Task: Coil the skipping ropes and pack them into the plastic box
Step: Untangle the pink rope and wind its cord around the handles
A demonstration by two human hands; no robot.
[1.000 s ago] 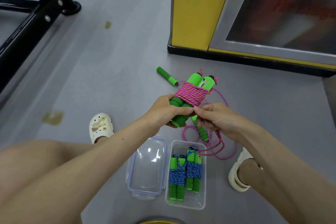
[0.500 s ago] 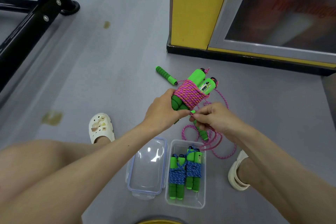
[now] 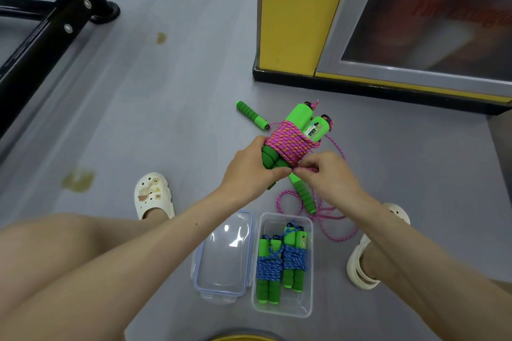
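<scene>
My left hand (image 3: 250,167) grips the foam ends of a green-handled skipping rope bundle (image 3: 293,138), its pink cord wound tightly round both handles. My right hand (image 3: 327,174) pinches the pink cord's loose end at the bundle's lower edge. On the floor below lies another pink rope (image 3: 318,216), uncoiled, with one green handle (image 3: 303,196) under my right hand and the other handle (image 3: 252,115) further back. The clear plastic box (image 3: 281,310) stands near my feet and holds two bundles wound with blue cord (image 3: 281,263).
The box's clear lid (image 3: 224,257) lies just left of it. A yellow cabinet with a black base (image 3: 291,22) stands behind. A black metal frame (image 3: 50,22) crosses the upper left. My feet in white clogs (image 3: 153,194) flank the box on the grey floor.
The bundle has tilted a little, its handle tops now pointing up and right. My right hand has shifted up against the bundle's lower edge with the cord end.
</scene>
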